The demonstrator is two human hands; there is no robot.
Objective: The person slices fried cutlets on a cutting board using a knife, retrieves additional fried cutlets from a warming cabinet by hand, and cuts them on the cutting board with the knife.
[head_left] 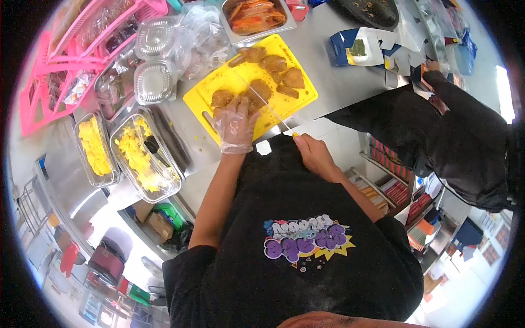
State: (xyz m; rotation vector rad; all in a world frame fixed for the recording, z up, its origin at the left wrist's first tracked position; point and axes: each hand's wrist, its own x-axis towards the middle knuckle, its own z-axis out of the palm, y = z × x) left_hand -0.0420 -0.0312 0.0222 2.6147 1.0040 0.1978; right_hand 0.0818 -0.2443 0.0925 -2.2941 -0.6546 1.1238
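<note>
Nearest is the black T-shirt [295, 205]; beyond, the right hand [317, 157] grips a knife [267, 103]. Half curled, the left hand [236, 121] seems to steady a brown piece [221, 98] near left on the board [295, 103]; we judge it soft, best pinned from above.

On our right side of the yellow board [290, 108], we see a passage of bare steel table [317, 44], up to the blue-and-white box [377, 52]; beyond it, another person's dark sleeve [465, 101] is blocking. Across the board, the long knife blade [257, 93] makes a slanting barrier between our gloved left hand [236, 123] and the board's right part. At the far edge, the metal tray [262, 37] stands close. Leftward, we have a narrow gap before the clear food container [168, 192], with lidded boxes [155, 82] above.
</note>
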